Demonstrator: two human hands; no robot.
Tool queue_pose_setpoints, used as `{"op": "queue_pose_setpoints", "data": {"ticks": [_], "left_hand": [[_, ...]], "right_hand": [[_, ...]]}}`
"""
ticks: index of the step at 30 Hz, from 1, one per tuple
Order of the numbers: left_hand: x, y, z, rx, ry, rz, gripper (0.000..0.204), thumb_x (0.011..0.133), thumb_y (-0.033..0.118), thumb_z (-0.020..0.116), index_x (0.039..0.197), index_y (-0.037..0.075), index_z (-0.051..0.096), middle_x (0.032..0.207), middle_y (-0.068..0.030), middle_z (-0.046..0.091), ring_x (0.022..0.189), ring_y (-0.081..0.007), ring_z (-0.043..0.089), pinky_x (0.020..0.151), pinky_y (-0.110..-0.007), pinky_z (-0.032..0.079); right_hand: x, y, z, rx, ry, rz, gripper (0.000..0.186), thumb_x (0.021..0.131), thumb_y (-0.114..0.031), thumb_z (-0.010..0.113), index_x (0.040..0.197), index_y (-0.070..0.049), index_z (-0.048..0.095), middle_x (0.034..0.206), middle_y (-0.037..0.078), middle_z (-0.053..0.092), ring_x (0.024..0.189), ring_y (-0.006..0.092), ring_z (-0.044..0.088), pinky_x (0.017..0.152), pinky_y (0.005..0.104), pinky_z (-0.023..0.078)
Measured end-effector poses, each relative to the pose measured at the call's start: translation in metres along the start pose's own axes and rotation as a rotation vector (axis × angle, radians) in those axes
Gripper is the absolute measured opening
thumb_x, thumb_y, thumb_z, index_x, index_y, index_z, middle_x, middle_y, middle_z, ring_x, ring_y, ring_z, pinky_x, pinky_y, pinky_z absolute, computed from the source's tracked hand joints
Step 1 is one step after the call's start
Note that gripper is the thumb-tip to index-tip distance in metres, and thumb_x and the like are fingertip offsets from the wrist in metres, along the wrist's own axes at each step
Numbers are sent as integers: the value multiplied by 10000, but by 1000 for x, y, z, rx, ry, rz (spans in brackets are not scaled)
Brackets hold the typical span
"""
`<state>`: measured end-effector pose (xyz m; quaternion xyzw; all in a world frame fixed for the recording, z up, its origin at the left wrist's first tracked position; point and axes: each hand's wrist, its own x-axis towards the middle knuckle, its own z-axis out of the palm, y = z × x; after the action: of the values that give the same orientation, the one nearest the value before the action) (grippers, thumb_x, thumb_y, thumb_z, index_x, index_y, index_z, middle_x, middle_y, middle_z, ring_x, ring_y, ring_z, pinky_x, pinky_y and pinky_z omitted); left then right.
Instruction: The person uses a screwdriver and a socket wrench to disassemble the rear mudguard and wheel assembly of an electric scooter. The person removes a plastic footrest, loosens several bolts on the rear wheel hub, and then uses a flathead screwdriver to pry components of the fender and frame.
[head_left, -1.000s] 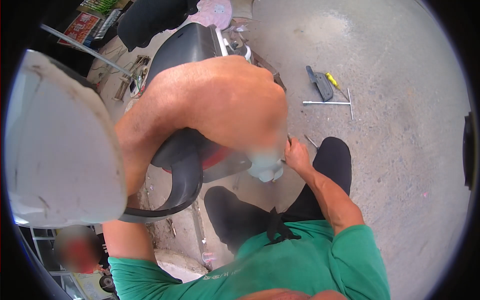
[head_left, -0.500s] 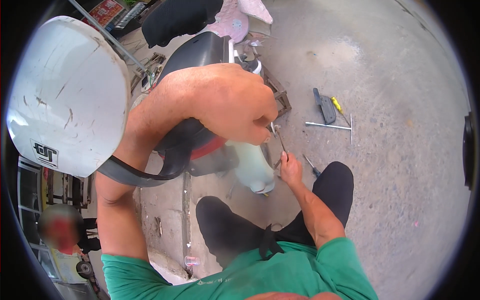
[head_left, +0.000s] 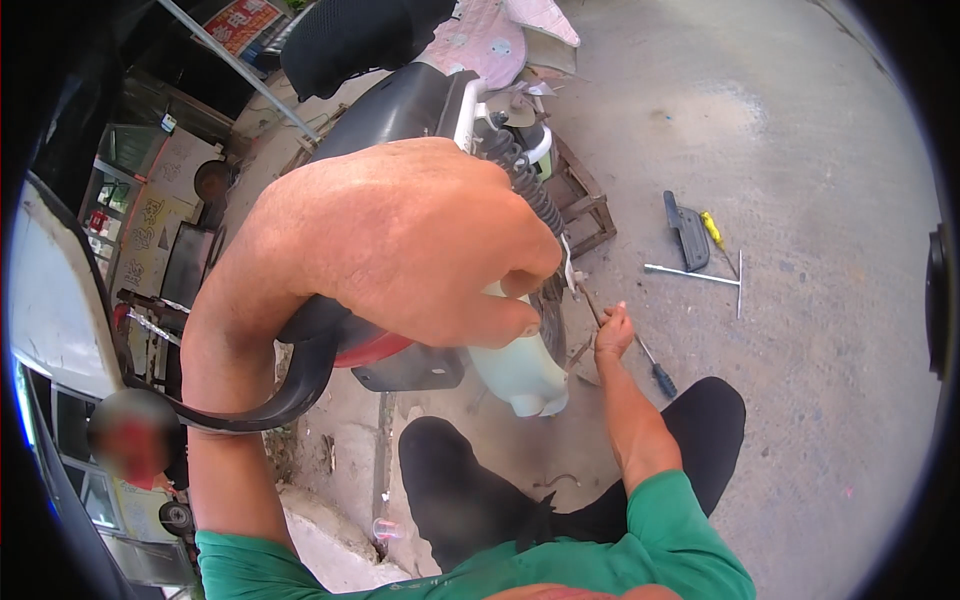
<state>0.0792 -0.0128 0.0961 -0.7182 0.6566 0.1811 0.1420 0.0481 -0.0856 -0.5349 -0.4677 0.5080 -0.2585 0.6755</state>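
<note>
A scooter with a black seat point(head_left: 385, 115) and a dark coil spring point(head_left: 535, 180) stands before me. My left hand point(head_left: 410, 240), large and near the camera, is closed with its fingers curled down; whatever it grips is hidden. Beneath it hangs a pale green plastic part point(head_left: 520, 375). My right hand point(head_left: 613, 332), lower and farther right, is closed around the end of a thin metal rod-like tool point(head_left: 590, 300) that reaches up to the wheel area. Just beyond that hand, a screwdriver with a dark handle point(head_left: 660, 378) lies on the ground.
On the concrete at right lie a T-handle wrench point(head_left: 700, 274), a yellow-handled screwdriver point(head_left: 712, 230) and a black plastic part point(head_left: 686, 230). A wooden stand point(head_left: 590, 205) is behind the spring. A scuffed white shell point(head_left: 60, 275) with a curved black arm point(head_left: 310, 390) crosses the left side. Another person point(head_left: 135, 440) is there.
The view has shifted, and the white shell sits farther left. My left hand looks larger and covers less of the coil spring. The right hand keeps its hold on the tool.
</note>
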Motion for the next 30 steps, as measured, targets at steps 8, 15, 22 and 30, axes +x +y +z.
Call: {"op": "queue_pose_setpoints", "data": {"ticks": [8,15,22,30], "left_hand": [[8,-19,13,-31,45,69,254,759,237,829,855,75,659,525,-6,541,521,-293,580,547,-376,465],[16,-1,5,103,89,171,250,767,220,833,879,62,676,541,25,547,489,-263,571,505,-351,440],[14,-22,16,-122,144,171,261,773,230,838,887,45,693,547,59,544,459,-213,563,495,-340,432],[3,-2,-3,-98,83,7,259,788,232,837,914,67,681,536,15,551,504,-268,577,499,-364,437]], "right_hand": [[105,4,67,374,-6,380,476,984,-478,590,936,-15,687,739,64,611,573,168,548,481,323,412],[140,-66,130,551,-130,351,377,962,-400,612,984,-26,658,747,44,571,551,156,558,464,308,431],[152,-197,149,748,-416,229,274,947,-323,616,994,-54,630,739,15,545,529,141,516,456,288,395],[39,-327,109,636,-982,148,286,1009,-334,556,880,-80,586,596,-53,336,487,98,335,454,288,254]]}}
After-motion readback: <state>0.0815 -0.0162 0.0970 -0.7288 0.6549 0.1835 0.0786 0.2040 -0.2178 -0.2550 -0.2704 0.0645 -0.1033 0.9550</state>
